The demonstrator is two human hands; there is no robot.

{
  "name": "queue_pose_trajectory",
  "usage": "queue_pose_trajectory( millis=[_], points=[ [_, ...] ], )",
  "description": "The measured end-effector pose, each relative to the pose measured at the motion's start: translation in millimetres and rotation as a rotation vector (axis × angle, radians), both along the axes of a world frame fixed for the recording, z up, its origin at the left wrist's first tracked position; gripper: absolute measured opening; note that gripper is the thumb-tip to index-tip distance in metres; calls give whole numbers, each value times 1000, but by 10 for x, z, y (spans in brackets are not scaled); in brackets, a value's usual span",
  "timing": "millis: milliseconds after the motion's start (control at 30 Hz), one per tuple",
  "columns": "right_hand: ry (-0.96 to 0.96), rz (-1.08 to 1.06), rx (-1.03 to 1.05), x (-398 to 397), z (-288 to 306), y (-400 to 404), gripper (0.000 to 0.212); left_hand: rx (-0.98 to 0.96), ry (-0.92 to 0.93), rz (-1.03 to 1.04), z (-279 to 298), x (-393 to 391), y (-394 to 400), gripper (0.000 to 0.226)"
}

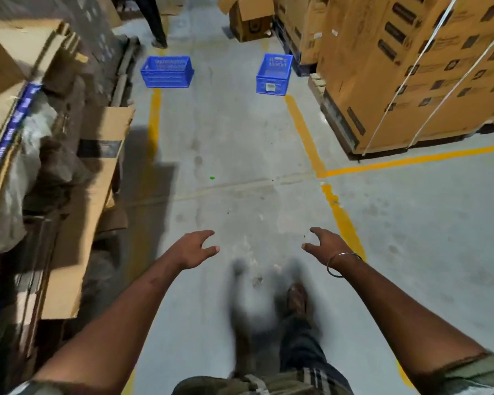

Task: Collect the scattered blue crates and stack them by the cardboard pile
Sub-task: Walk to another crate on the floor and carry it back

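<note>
Cardboard pile (26,115): flattened sheets and boxes heaped along the left edge of the aisle, one loose sheet leaning out at its front.
Left crate (167,71): blue, upright, mouth up, on the floor at the far end of the left yellow line (154,121), just beside the far end of the pile.
Left hand (194,249): held out over the grey floor (240,155), fingers spread and relaxed, holding nothing.
Foot (296,297): one shoe on the floor between the two arms; the area beside it is blurred.
Right crate (274,74): blue, upright, white label on its near side, at the far end of the right yellow line, near the strapped boxes.
Right hand (327,244): held out, fingers loosely parted, holding nothing; metal bangle (343,264) on the wrist.
Strapped boxes (411,67): tall brown stack bound with white straps, at the right.
</note>
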State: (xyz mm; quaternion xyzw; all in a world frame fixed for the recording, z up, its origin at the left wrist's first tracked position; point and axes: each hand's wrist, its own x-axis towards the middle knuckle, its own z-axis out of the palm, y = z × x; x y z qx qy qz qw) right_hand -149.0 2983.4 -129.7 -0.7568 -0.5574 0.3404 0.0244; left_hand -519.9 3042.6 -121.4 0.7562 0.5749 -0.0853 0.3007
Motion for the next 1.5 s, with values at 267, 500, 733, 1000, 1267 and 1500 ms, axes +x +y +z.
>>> queue_pose_trajectory(
  millis=[267, 500, 733, 1000, 1267, 1500],
  points=[
    [-12, 11, 3, 1118, -159, 1952, 62, 6, -131, 193, -36, 1261, 1789, 53],
    [-16, 41, 1, 1697, -96, 3749, 63, -63, -207, 252, -57, 1927, 3350, 56],
    [-50, 36, -10, 1890, -254, 5715, 64, -91, -176, 252, -329, 1999, 5359, 59],
    [9, 3, -39, 1940, -107, 7841, 70, -171, -193, 307, -120, 2117, 7674, 72],
    [16, -20, -57, 2230, -327, 9970, 70, -121, -207, 290, -259, 2454, 9947, 70],
    [-12, 0, -166, 2445, -474, 11870, 70, -34, 49, 151, -455, 2633, 11619, 74]
  ],
)
